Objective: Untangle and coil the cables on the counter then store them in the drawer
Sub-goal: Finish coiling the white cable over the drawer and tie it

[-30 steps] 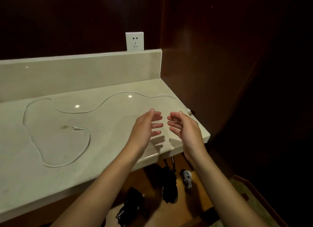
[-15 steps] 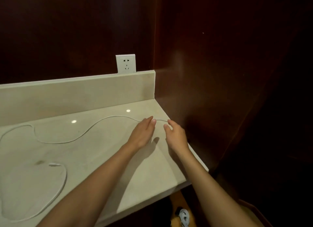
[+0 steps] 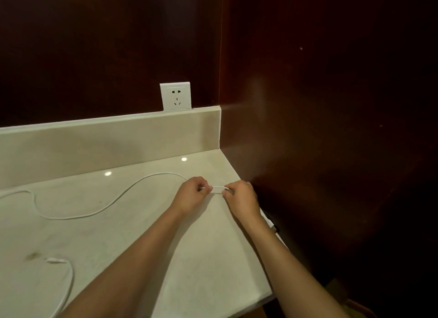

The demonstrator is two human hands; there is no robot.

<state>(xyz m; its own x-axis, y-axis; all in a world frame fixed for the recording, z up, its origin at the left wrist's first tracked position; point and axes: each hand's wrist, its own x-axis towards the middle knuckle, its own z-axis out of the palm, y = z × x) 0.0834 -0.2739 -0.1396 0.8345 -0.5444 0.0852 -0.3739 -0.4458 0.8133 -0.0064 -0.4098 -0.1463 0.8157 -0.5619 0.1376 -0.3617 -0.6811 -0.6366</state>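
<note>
The scene is dim and warm-toned. Two small glare spots (image 3: 107, 173) from lights overhead shine on the pale counter (image 3: 147, 222), left of and beyond the pinching fingers. Soft arm shadows fall just beneath the grip. The dark walls (image 3: 331, 104) above and right lose detail. Edges bow slightly; the picture is mildly soft.

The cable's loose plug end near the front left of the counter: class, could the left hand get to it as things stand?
Probably yes. The plug end lies on open counter, nothing around it, but the left hand is pinching the cable with the right hand and would have to let go.
</note>
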